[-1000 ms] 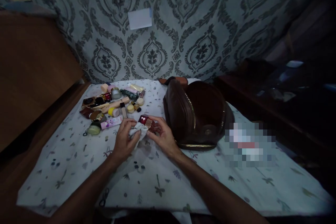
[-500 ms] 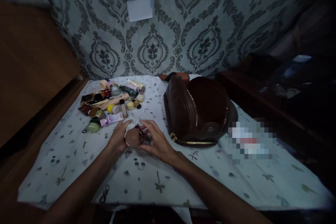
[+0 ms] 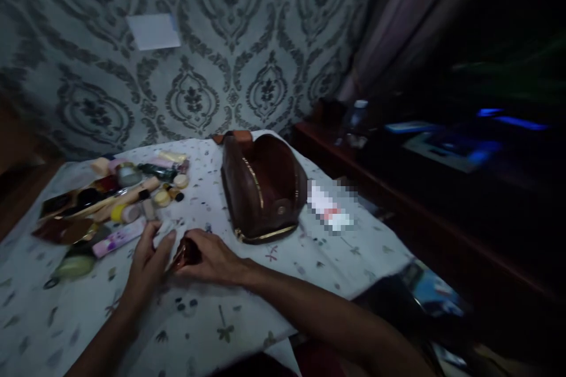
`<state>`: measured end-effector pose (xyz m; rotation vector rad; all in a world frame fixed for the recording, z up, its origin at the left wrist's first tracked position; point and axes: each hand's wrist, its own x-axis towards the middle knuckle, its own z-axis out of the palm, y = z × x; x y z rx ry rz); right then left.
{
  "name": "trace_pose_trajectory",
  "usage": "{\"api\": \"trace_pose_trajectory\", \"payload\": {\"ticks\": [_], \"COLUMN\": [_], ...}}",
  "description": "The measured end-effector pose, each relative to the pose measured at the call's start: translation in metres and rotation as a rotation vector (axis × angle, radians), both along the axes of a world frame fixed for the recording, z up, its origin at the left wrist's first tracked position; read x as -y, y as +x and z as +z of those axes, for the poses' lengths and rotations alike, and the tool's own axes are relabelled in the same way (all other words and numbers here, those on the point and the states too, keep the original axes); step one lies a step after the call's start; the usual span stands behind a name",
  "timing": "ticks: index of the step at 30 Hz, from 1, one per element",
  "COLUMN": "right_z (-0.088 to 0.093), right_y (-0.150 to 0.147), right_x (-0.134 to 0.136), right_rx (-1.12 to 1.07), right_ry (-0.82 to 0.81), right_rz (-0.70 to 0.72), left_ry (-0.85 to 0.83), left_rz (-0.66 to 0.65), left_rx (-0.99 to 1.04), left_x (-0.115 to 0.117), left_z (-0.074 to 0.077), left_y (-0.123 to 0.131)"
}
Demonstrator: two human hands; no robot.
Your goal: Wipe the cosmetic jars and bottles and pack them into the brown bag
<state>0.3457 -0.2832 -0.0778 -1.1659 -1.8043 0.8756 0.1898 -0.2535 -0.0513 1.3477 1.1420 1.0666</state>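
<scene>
Camera view has swung right since the last frame, so bag and cosmetics sit further left in it; red-brown container (image 3: 188, 251) has been turned, its round flat end no longer facing up at the viewer; it is now tilted between the two hands, just above the patterned table cover (image 3: 247, 330). Right hand (image 3: 216, 259) has its fingers curled closed round the container from its 3 o'clock side; left hand (image 3: 147, 262) is at 9 o'clock, thumb and forefinger part-open beside a white cloth (image 3: 171, 225), can't tell if it's pinched. From the container: brown bag (image 3: 265, 218) at 2 o'clock, zip undone and gaping; pink-purple tube (image 3: 117, 238) between 9 and 10; green tub (image 3: 76, 264) at 9.

Handling, my read: stiff, glossy shell, probably glass or hard plastic; light enough for one hand, but slick and maybe chip-prone if dropped; best hold is a full wrap round the widest part, thumb opposing; avoid gripping by the end alone; cloth is soft, limp, near weightless, pinch anywhere.
</scene>
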Motion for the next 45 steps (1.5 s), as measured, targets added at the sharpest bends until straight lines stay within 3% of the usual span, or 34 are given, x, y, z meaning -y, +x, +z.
{"api": "trace_pose_trajectory", "payload": {"ticks": [4,6,8,11,17,20,23,26,29,33,35,38,41,45], "right_z": [0.004,0.003,0.002,0.004,0.032,0.049,0.069,0.093,0.116,0.135,0.136,0.132,0.130,0.131], "right_y": [0.001,0.003,0.004,0.006,0.005,0.008,0.019,0.040,0.064,0.095,0.108,0.123,0.131,0.134], "right_x": [-0.001,-0.003,-0.005,-0.008,0.005,0.015,0.027,0.038,0.037,0.011,-0.009,-0.041,-0.067,-0.085], "right_rx": [-0.079,-0.169,-0.284,-0.504,-0.807,-0.803,-0.698,-0.644,-0.752,-0.917,-0.931,-0.967,-0.954,-0.923], "right_ry": [-0.041,-0.062,-0.127,-0.225,-0.326,-0.264,-0.100,0.055,0.159,0.262,0.192,-0.117,-0.288,-0.318], "right_rz": [-0.165,-0.216,-0.245,-0.232,-0.075,-0.032,-0.038,-0.071,-0.173,-0.415,-0.550,-0.662,-0.692,-0.740], "left_ry": [0.399,0.508,0.525,0.516,0.523,0.508,0.565,0.689,0.813,1.026,1.062,1.076,1.067,1.049], "left_rz": [-0.232,-0.303,-0.273,-0.116,0.113,0.085,-0.025,-0.114,-0.187,-0.491,-0.579,-0.627,-0.651,-0.663], "left_rx": [-0.318,-0.426,-0.456,-0.444,-0.473,-0.478,-0.447,-0.455,-0.549,-0.821,-1.034,-1.209,-1.200,-1.147], "left_x": [0.006,0.007,0.007,0.004,-0.013,-0.017,-0.018,-0.021,-0.025,-0.025,-0.022,-0.018,-0.017,-0.018], "left_z": [0.001,0.000,0.002,0.006,-0.003,-0.011,-0.009,0.008,0.036,0.080,0.099,0.114,0.118,0.115], "left_y": [-0.002,-0.003,-0.005,-0.008,-0.018,-0.022,-0.019,-0.002,0.031,0.083,0.104,0.120,0.122,0.119]}}
